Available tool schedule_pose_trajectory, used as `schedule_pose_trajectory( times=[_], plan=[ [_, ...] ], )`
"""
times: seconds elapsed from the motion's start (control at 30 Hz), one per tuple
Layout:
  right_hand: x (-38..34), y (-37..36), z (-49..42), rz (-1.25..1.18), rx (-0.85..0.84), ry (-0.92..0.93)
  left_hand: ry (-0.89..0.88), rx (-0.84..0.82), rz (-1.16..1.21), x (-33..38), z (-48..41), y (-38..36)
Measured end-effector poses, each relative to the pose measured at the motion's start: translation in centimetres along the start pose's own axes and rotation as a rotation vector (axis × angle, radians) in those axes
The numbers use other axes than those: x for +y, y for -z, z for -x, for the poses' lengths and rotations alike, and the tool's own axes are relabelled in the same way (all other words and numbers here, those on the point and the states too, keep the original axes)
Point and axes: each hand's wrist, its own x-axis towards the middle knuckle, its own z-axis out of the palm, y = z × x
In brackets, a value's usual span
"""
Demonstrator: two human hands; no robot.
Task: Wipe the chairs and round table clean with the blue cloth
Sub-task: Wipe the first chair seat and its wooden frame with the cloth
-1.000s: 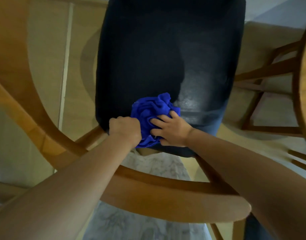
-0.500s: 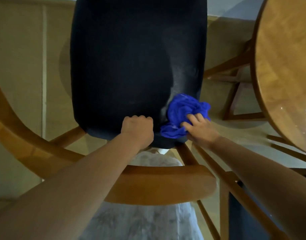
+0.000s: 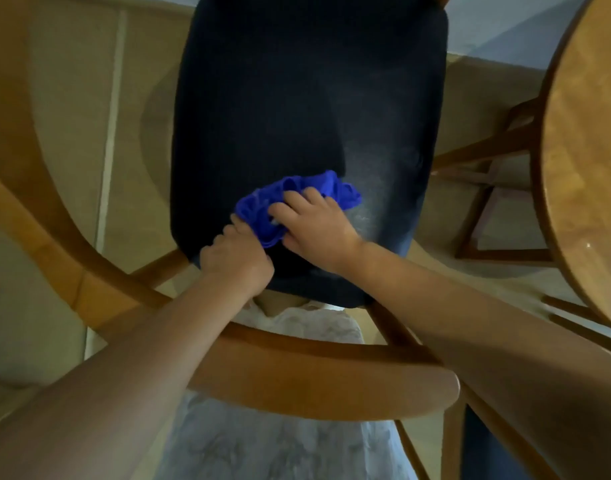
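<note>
From the head camera, the right hand is clutching the bunched blue cloth, pressing it onto the near part of the dark chair seat. The left hand is curling against the cloth's near-left edge; what it is gripping, I cannot tell.

Blue cloth is scrunched into a wad on the chair, toward the near end of its dark navy seat, with a pale hazy patch just right of it. Round table, glossy light wood, sits off to the right.
</note>
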Motion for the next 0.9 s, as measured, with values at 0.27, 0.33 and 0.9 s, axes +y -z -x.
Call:
schedule_pose_trajectory(
  times=[0.27, 0.33, 0.9],
  plan=[
    [-0.7, -2.5, -6.0, 0.340, -0.381, 0.123, -0.023, 0.012, 0.056, -3.1, -1.4, 0.5],
    [-0.5, -2.0, -5.7, 0.349, -0.356, 0.102, -0.059, 0.029, 0.045, -2.2, -1.5, 0.4],
    [8.0, 1.6, 10.3, 0.131, -0.430, -0.317, -0.459, -0.037, -0.008, 7.3, 1.6, 1.1]
  ],
)
